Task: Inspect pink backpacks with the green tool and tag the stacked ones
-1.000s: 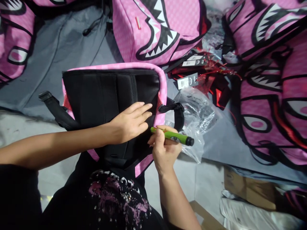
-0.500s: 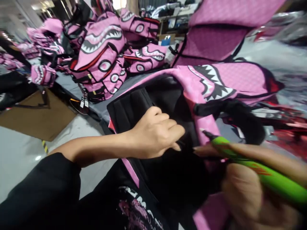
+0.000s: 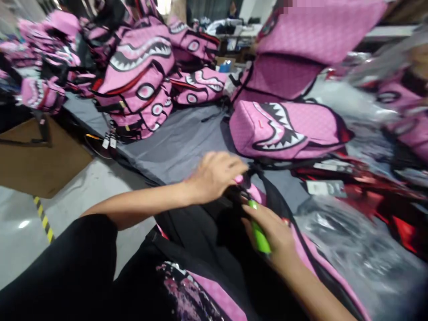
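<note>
A pink backpack with a black padded back [image 3: 214, 232] lies against my body at the table's near edge. My left hand [image 3: 216, 174] is closed, its fingers curled over the bag's top edge near a black strap. My right hand [image 3: 272, 234] is closed around a green marker-like tool [image 3: 260, 234] whose tip points at the bag's top. Both hands are blurred by motion.
Several pink backpacks with shark-mouth prints: one [image 3: 284, 129] just beyond my hands, a pile [image 3: 140, 84] at the back left. Grey cloth [image 3: 180, 142] covers the table. Clear plastic bags [image 3: 354, 249] and red tags lie at right. Brown cardboard [image 3: 36, 160] lies on the floor at left.
The bag has dropped lower and flatter toward my body. My left hand moved up to its top edge. My right hand with the green tool drew in close. The view panned left.
</note>
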Demonstrator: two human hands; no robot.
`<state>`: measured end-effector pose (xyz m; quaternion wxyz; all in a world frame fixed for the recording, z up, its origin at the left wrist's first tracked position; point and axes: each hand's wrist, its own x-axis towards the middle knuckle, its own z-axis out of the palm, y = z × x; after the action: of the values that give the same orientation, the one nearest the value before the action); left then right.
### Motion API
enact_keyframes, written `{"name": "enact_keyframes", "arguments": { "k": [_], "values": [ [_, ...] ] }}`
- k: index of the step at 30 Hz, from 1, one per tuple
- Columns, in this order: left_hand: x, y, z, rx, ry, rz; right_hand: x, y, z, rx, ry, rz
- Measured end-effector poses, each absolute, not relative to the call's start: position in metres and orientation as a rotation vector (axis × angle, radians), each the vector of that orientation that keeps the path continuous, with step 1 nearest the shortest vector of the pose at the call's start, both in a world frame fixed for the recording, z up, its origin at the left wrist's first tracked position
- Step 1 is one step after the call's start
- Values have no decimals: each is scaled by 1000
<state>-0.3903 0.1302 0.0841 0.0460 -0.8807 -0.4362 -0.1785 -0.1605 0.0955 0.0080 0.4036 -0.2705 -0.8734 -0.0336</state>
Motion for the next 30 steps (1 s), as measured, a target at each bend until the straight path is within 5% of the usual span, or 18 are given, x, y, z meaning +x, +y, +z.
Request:
{"name": "enact_keyframes", "arguments": {
  "k": [8,16,30],
  "values": [
    [-375,173,58,-2827,-1443,11,-186,56,-16,-854,-2188,148],
    [-363,158,44,-2760,-1060,-20,-166,68,-9,-871,-2123,363],
    [-346,177,26,-2771,-1289,100,-148,100,11,-1197,-2186,548]
  ]
}}
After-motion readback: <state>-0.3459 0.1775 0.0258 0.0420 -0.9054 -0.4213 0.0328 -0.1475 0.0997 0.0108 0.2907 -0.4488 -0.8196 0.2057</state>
